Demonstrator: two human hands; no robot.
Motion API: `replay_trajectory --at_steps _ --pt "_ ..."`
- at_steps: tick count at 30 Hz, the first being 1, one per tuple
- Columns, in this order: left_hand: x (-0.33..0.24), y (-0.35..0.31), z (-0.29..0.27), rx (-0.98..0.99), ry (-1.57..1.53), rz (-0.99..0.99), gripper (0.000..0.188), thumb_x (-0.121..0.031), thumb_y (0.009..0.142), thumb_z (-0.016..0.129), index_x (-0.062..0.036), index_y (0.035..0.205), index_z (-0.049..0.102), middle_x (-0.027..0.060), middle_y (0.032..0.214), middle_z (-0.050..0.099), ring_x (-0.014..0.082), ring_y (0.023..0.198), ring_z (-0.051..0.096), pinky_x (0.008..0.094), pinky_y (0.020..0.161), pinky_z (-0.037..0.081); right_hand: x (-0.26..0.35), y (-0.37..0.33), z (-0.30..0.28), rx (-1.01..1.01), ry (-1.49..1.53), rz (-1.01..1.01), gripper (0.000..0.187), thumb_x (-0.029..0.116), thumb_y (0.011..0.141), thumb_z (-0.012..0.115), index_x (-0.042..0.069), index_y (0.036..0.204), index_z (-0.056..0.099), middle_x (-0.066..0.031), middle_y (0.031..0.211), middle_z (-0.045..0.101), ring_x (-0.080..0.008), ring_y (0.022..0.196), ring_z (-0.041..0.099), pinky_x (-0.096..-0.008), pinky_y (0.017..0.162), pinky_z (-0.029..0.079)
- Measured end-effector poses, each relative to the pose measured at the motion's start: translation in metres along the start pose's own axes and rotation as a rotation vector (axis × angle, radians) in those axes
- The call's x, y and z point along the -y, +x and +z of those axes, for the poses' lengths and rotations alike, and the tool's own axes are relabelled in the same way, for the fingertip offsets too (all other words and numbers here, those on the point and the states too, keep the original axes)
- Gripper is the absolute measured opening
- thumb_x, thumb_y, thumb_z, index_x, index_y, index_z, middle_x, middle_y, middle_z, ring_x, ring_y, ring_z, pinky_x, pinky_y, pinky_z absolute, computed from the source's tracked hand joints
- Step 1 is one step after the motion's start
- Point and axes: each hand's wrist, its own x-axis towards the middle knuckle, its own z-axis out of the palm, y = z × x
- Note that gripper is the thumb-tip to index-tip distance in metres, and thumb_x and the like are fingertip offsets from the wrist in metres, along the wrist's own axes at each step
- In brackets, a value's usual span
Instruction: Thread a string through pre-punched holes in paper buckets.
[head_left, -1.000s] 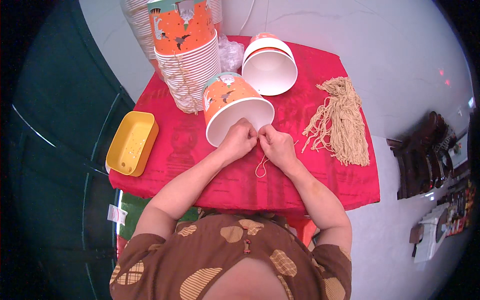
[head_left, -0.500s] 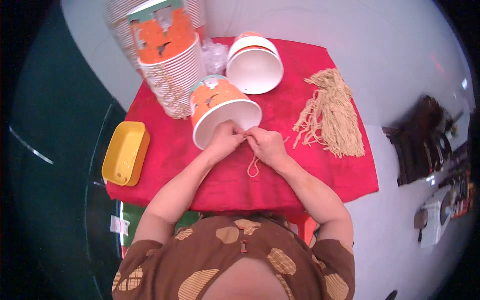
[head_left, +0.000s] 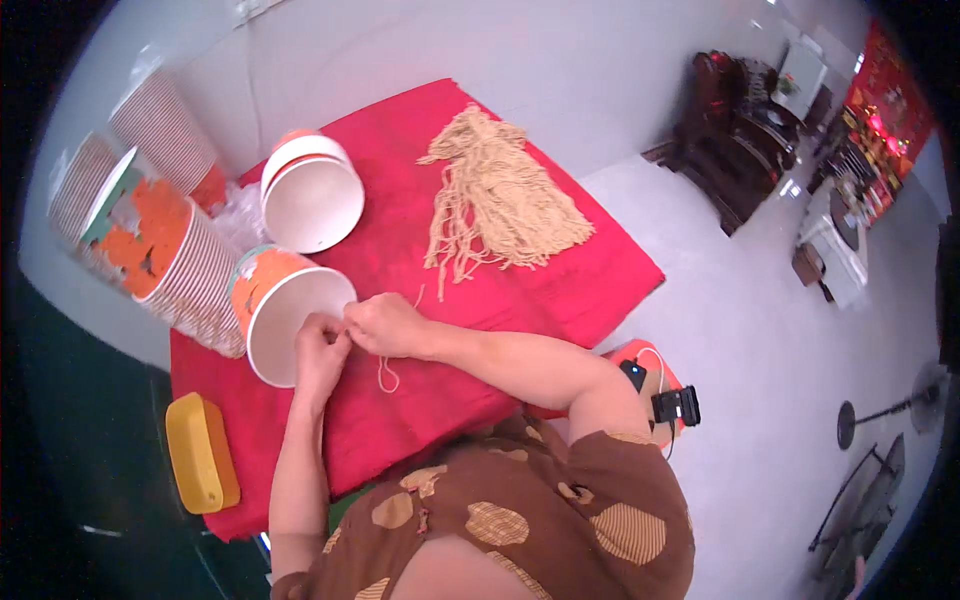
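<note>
In the head view, the left hand (head_left: 322, 352) was nearly closed, fingers curled and thumb and fingertips pinched on a thin beige twisted cord (head_left: 388, 378), with the knuckles in front of the open mouth of an orange-and-white printed paper tub (head_left: 285, 310) that lay tipped on its side. The right hand (head_left: 385, 325) was closed too, its fingertips meeting the left's beside the tub's rim and gripping the same cord, a loop of which hung below onto the red cloth-covered tabletop (head_left: 620, 270); the strand between the fingertips was too small to make out. Compared with the earlier frames, the view had swung round, so the tabletop sat slanted and more of the pale shiny floor (head_left: 740, 400) showed, along with black devices (head_left: 676, 406) beside the table. The hands kept their pinch at the tub's mouth. The tall stack of matching paper tubs (head_left: 190, 265), the two nested white-mouthed tubs (head_left: 315, 205), the beige cord bundle (head_left: 505, 200) and the yellow rectangular plastic tray (head_left: 200, 455) held their places on the tabletop.
</note>
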Motion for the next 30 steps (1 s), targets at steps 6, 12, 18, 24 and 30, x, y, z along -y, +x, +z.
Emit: replay_trajectory --at_steps 6,12,18,24,30 --pt "-0.012 -0.004 -0.002 -0.029 0.074 0.105 0.007 0.002 0.077 0.062 0.0033 0.081 0.057 0.0149 0.084 0.057 0.0252 0.074 0.057 0.0347 0.068 0.047 0.001 0.004 -0.007 0.093 0.063 0.072 0.012 0.014 0.08 0.058 0.002 0.078 0.06 -0.0222 0.069 0.062 -0.0414 0.068 0.063 -0.0524 0.061 0.048" --pt "-0.011 -0.004 -0.003 -0.039 0.11 0.21 0.007 0.006 0.076 0.062 0.0038 0.08 0.056 0.0158 0.083 0.055 0.0276 0.075 0.056 0.0361 0.068 0.046 -0.003 0.007 -0.007 0.203 0.123 0.173 0.015 0.016 0.081 0.057 0.003 0.083 0.064 -0.0199 0.078 0.065 -0.0384 0.077 0.064 -0.0499 0.068 0.049" --pt "-0.004 -0.005 -0.003 -0.03 0.05 0.178 0.008 0.006 0.076 0.062 0.0039 0.078 0.055 0.0146 0.082 0.054 0.027 0.074 0.055 0.0362 0.068 0.046 -0.008 0.008 -0.005 0.186 0.171 0.129 0.016 0.017 0.081 0.058 0.004 0.083 0.066 -0.0172 0.079 0.067 -0.0359 0.076 0.065 -0.047 0.068 0.05" --pt "0.002 -0.005 -0.003 0.006 -0.022 0.18 0.006 0.003 0.077 0.062 0.0044 0.075 0.057 0.0149 0.086 0.056 0.0263 0.078 0.056 0.0334 0.072 0.046 -0.006 0.009 -0.004 0.214 0.173 0.223 0.016 0.016 0.077 0.058 0.004 0.081 0.067 -0.0167 0.078 0.068 -0.0351 0.076 0.066 -0.0462 0.067 0.051" --pt "-0.007 -0.007 -0.005 0.072 -0.1 0.067 0.006 0.003 0.075 0.065 0.0039 0.076 0.058 0.0124 0.087 0.057 0.0222 0.08 0.056 0.0315 0.073 0.046 -0.004 0.01 -0.005 0.188 0.179 0.276 0.016 0.016 0.073 0.06 0.004 0.077 0.069 -0.0168 0.075 0.068 -0.0339 0.074 0.067 -0.0454 0.066 0.052"
